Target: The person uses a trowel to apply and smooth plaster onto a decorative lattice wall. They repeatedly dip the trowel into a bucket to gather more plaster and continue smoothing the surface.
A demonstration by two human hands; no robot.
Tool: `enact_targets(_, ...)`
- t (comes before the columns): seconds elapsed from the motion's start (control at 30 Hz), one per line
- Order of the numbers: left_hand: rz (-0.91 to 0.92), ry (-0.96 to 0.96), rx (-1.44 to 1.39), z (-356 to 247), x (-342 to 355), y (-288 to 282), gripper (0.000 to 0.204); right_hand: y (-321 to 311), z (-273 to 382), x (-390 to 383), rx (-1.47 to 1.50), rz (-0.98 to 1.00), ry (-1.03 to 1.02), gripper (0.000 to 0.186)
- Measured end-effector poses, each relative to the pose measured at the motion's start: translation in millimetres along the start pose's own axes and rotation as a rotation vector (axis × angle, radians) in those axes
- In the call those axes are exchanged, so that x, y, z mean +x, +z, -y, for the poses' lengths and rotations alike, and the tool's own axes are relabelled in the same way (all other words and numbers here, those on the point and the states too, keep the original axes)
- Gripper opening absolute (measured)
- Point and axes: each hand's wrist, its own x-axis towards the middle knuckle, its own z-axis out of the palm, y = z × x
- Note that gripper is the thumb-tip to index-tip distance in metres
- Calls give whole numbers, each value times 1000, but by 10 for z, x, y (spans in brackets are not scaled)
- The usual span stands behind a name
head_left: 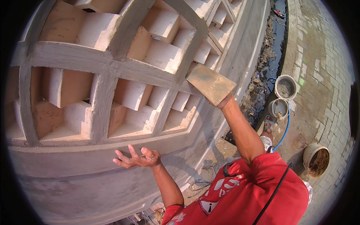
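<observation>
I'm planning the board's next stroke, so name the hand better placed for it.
Right hand, likely: it holds the board at the lattice, while the left hand is open and empty.

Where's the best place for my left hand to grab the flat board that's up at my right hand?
Probably the lower left edge of the flat board, coming from the left: it's straight and exposed, suiting a pinch. The left hand is open on that side; the right hand, mostly hidden, sits behind the lower right edge.

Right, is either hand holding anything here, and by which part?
The right hand holds a flat board from the side turned away from the camera; the exact grip there is hidden. The left hand is open and empty.
</observation>
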Motion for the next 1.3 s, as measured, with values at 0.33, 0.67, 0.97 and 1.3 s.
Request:
enact_targets(0.33, -2, -7, -7, -20, 13, -13, 43, -170, -238, -143, -746, -113, -224, 43)
enact_targets(0.67, -15, -6, -23, -3, -3, 59, 43, -154, -166, -333, -121, -174, -220, 37)
enact_targets(0.97, -66, 67, -23, -48, 39, 34, 45, -173, -81, -650, -208, -253, -277, 29)
enact_targets(1.3, -25, 56, -20, -11, 69, 45, 43, 679, -359, -269, -526, -261, -181, 45)
